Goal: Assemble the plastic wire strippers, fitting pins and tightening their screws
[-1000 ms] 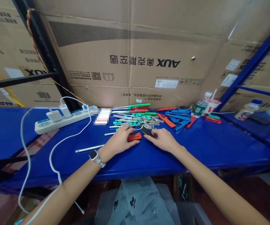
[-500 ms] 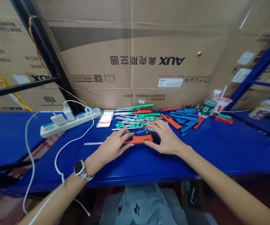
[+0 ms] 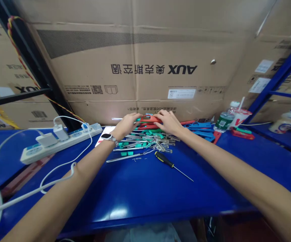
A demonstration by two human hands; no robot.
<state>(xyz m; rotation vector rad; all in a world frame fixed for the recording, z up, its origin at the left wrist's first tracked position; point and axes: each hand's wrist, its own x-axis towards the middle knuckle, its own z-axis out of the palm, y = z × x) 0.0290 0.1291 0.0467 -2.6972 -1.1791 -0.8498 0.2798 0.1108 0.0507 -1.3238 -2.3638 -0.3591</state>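
Observation:
At the back of the bench, my left hand and my right hand both have their fingers closed around a red long-necked lighter. Its handle has an oval opening, and a metal tube shows to the left of my left hand. Under it, other red handles lie on a heap of green pieces and metal tubes. Thin wires and small clear parts spread at the heap's front. A black and yellow screwdriver lies in front of the heap, touched by neither hand.
Blue handle pieces are piled to the right. Behind them stand a water bottle and a cup with a straw. A white power strip with cables sits at left. A cardboard box walls the back.
Both hands have moved away from me with the red lighter, from the bench front to the heap at the back. The screwdriver now lies uncovered. The view has shifted.

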